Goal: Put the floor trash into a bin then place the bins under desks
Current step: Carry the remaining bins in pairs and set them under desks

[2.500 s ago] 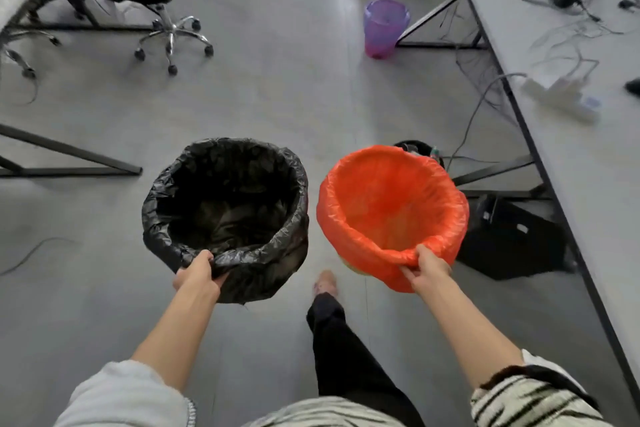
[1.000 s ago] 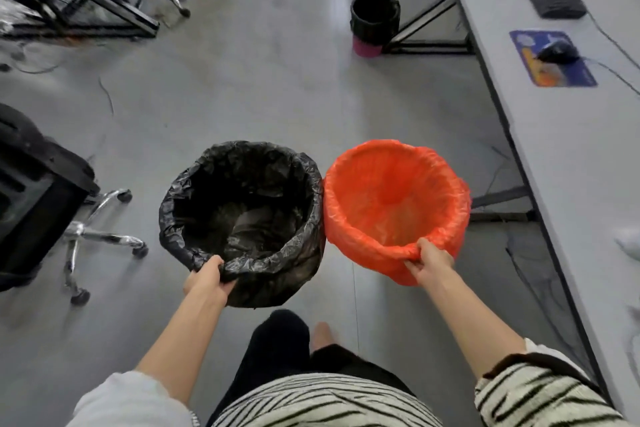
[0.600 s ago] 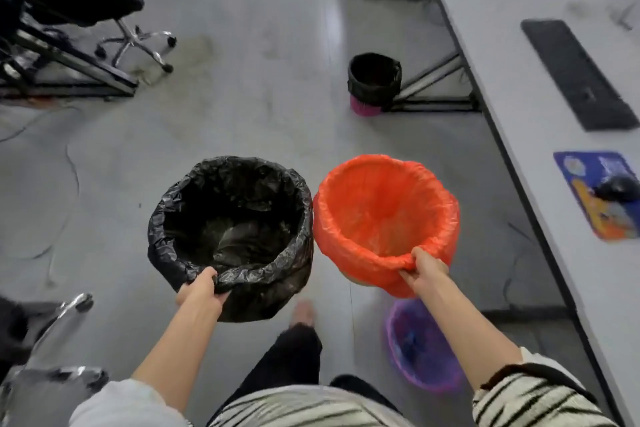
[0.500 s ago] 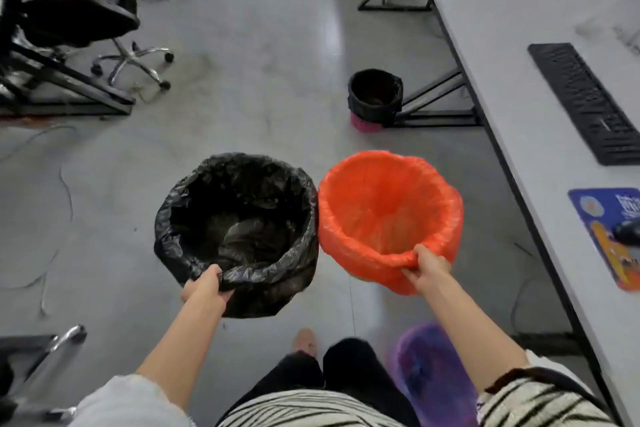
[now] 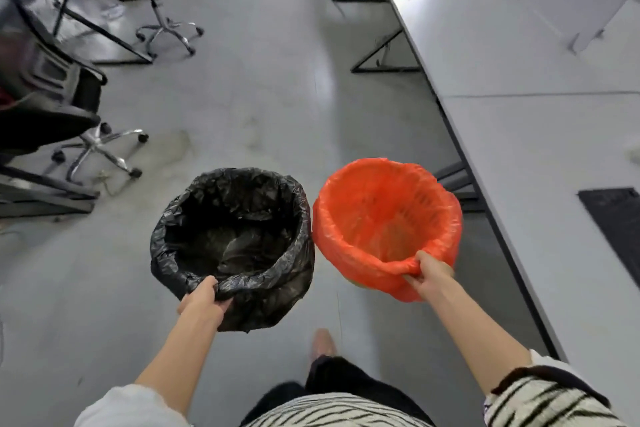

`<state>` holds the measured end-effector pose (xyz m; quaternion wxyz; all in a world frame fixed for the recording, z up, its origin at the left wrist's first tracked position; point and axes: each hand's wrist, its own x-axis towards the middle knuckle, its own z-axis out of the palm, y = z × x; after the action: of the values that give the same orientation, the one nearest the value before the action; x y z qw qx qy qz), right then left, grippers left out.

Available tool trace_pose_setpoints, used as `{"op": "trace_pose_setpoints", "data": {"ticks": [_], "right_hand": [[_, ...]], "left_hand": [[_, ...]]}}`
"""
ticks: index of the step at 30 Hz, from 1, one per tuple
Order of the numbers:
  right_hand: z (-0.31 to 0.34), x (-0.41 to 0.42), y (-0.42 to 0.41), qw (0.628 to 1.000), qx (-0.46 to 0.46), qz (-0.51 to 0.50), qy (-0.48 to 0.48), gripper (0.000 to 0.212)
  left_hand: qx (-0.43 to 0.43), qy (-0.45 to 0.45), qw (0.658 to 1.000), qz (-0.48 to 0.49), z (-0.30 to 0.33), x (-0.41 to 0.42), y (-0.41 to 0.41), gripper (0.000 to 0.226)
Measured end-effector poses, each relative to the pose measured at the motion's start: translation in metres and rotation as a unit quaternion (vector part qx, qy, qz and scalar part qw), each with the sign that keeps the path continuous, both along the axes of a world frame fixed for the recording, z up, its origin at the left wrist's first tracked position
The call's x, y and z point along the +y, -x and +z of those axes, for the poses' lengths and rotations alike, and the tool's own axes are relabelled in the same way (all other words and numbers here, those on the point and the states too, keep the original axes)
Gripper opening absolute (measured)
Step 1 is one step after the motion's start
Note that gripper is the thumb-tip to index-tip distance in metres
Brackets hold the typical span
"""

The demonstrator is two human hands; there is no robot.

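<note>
Grey floor (image 5: 242,87) beside surface (image 5: 519,114): hands (image 5: 202,298) (image 5: 429,270) clenched on black bin (image 5: 235,239), orange bin (image 5: 384,222); neither placed yet.

A glossy black liner (image 5: 232,236) fills one bin, a bright orange liner (image 5: 384,222) the other; sleeves (image 5: 550,402) striped black and cream, above a pale grey floor (image 5: 259,97).

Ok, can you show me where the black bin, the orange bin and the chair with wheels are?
black bin (image 5: 239,215): head view, far inner wall of its liner.
orange bin (image 5: 381,204): head view, inside wall of its liner.
wheeled chair (image 5: 100,146): head view, its shiny metal base.
</note>
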<state>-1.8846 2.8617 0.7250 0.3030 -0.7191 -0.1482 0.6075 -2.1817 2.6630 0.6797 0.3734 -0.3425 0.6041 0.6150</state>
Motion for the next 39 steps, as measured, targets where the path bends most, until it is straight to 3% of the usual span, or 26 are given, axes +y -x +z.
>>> {"op": "trace_pose_setpoints", "data": {"ticks": [10, 18, 25, 30, 35, 39], "right_hand": [[-0.005, 0.273, 0.178, 1.0, -0.007, 0.02, -0.003, 0.048], [-0.023, 0.478, 0.334, 0.999, 0.017, -0.023, 0.032, 0.052], [-0.034, 0.644, 0.411, 0.994, 0.027, -0.079, 0.07, 0.05], [-0.056, 0.788, 0.477, 0.993, 0.021, -0.077, 0.089, 0.05], [-0.069, 0.928, 0.533, 0.99, 0.013, -0.083, 0.112, 0.049], [-0.067, 1.028, 0.586, 0.99, 0.004, -0.082, 0.11, 0.034]], "left_hand": [[0.029, 0.02, 0.999, 0.021, 0.001, 0.249, 0.172, 0.057], [0.044, 0.041, 0.998, -0.006, -0.004, 0.474, 0.334, 0.058], [0.04, 0.055, 0.997, -0.03, 0.001, 0.663, 0.43, 0.059], [-0.005, 0.061, 0.997, -0.041, -0.007, 0.8, 0.495, 0.058], [0.008, 0.069, 0.997, -0.028, -0.012, 0.939, 0.558, 0.055], [0.024, 0.082, 0.996, -0.038, -0.015, 1.037, 0.603, 0.057]]}}
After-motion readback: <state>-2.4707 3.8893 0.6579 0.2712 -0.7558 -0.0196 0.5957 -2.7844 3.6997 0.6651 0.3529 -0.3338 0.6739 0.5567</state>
